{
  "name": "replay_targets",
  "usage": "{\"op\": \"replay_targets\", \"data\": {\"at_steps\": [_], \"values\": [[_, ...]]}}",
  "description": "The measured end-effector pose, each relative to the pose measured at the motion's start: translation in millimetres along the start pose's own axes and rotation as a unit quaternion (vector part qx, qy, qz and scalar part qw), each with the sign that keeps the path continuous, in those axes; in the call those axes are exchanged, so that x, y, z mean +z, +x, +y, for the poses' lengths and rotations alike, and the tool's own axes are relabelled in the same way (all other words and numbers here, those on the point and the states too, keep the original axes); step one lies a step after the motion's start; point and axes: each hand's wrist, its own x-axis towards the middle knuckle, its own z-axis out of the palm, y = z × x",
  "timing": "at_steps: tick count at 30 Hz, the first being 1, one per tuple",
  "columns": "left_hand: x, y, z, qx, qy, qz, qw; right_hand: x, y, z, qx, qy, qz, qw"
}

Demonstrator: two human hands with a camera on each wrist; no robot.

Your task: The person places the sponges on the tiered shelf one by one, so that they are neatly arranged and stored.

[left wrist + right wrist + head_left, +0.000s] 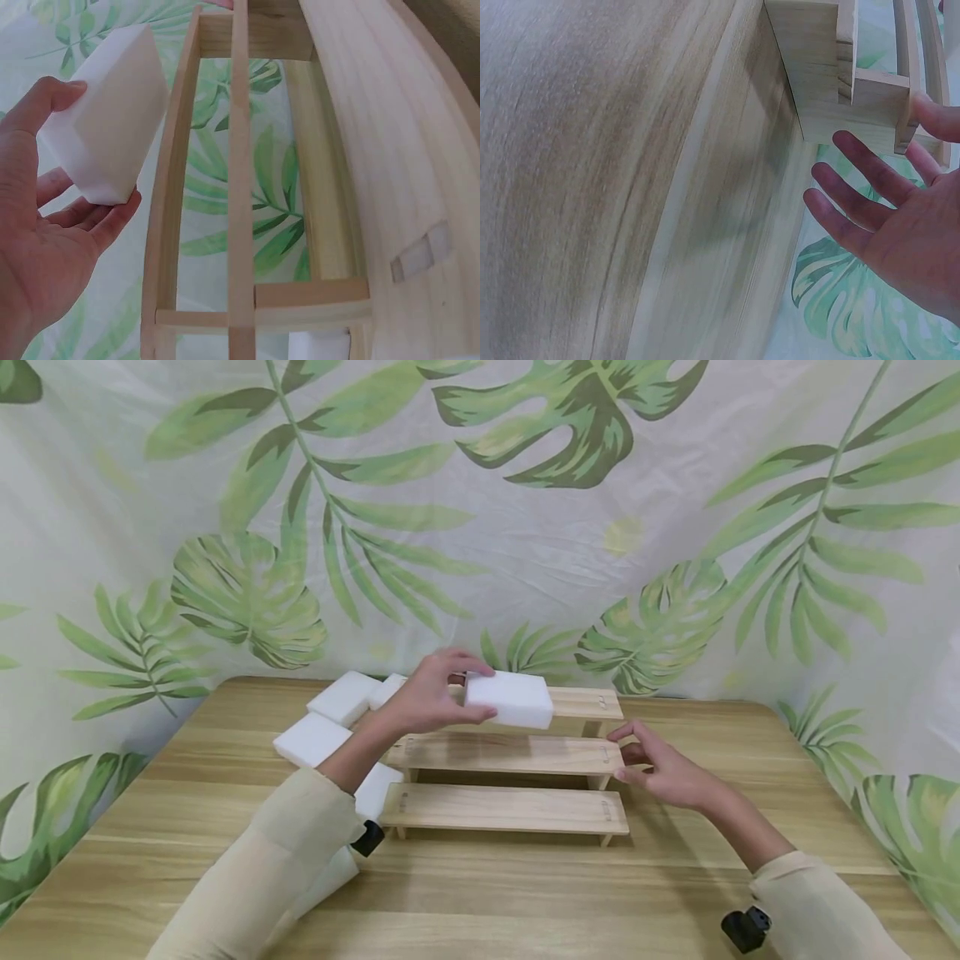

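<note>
My left hand holds a white sponge block between thumb and fingers, above the top step of a three-step wooden stand. In the left wrist view the block is tilted and clear of the wooden slats. At the stand's right end, my right hand pinches the end of the middle step with thumb and index finger. The right wrist view shows that hand's other fingers spread loosely, away from the wood.
Several more white sponge blocks lie on the wooden table left of the stand, some partly hidden by my left arm. A leaf-patterned cloth hangs behind the table's back edge.
</note>
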Motion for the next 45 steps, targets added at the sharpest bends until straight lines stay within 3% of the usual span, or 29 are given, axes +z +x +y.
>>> {"op": "replay_targets", "data": {"at_steps": [8, 15, 25, 45], "values": [[9.1, 3.3, 2.7, 0.005, 0.01, -0.001, 0.9999, 0.3, 0.9, 2.2, -0.005, 0.0, 0.001, 1.0], [17.2, 7.3, 1.9, -0.007, -0.008, -0.004, 0.9999, 0.7, 1.1, 1.9, -0.006, 0.001, -0.002, 1.0], [26.4, 19.4, -1.9, -0.002, 0.061, 0.01, 0.9981, 0.6, 0.6, -0.3, -0.006, 0.0, 0.0, 1.0], [49.3, 36.4, 0.4, -0.036, 0.055, -0.013, 0.9977, 0.2, -0.1, -3.5, 0.003, -0.009, 0.002, 1.0]]}}
